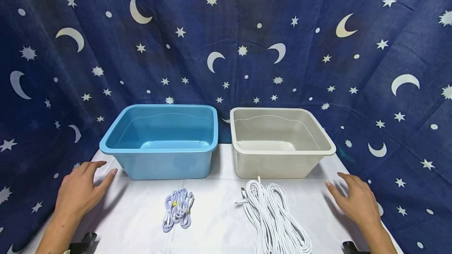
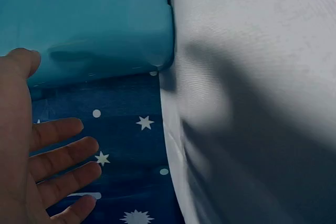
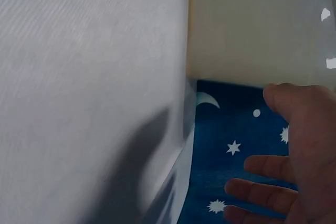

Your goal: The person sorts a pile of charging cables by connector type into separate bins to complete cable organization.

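Note:
My left hand (image 1: 79, 191) hovers over the table's left side, just in front of the near left corner of a blue plastic bin (image 1: 159, 164). Its fingers are spread and hold nothing; the left wrist view shows the thumb (image 2: 26, 61) close to the bin's wall. On the other side, my right hand (image 1: 358, 199) is held near a beige bin (image 1: 279, 166), fingers relaxed and nothing in them. A small bundle of lavender cables (image 1: 177, 210) lies in front of the blue bin. Before the beige bin lies a larger pile of white cables (image 1: 273, 222), coiled, with plugs at its far end.
A white cloth (image 1: 215, 214) covers the table. Behind it and along both sides hangs a dark blue curtain (image 1: 247, 66) with moons and stars. The two bins stand side by side with a narrow gap, and their visible insides hold nothing.

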### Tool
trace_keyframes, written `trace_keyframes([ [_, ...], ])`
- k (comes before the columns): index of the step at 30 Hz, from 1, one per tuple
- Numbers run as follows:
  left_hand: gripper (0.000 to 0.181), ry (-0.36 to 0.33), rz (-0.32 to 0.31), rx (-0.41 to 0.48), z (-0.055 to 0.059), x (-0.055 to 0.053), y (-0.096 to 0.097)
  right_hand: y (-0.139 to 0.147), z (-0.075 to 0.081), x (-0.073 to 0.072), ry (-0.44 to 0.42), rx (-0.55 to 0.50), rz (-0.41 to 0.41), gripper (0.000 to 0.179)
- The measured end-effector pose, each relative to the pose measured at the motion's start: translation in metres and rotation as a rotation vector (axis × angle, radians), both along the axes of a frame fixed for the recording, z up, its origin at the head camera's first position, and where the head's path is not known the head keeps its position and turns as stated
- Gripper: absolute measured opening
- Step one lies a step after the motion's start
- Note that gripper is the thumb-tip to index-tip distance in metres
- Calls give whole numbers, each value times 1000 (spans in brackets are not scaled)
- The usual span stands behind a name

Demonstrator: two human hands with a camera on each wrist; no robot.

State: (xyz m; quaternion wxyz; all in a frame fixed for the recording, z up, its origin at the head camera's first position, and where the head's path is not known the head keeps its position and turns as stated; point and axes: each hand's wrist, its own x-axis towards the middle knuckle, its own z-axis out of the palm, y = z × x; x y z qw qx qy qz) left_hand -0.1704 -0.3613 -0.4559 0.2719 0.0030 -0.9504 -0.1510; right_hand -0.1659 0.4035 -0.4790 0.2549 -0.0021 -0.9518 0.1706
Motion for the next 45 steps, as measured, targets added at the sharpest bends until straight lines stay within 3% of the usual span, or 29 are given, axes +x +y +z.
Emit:
trace_keyframes([
  [8,53,61,-3,18,7,2,-1,-11,9,2,-4,-2,27,58],
  [16,52,40,30,22,17,6,-1,-18,14,4,-26,3,39,58],
  [23,46,105,-17,37,24,8,0,-28,21,11,-14,11,75,56],
  [30,42,174,-44,55,34,9,4,-43,29,13,51,25,135,52],
  [39,40,219,-30,59,48,11,10,-71,40,13,131,36,229,46],
  [45,36,304,-75,70,53,11,16,-88,47,13,171,66,278,48],
])
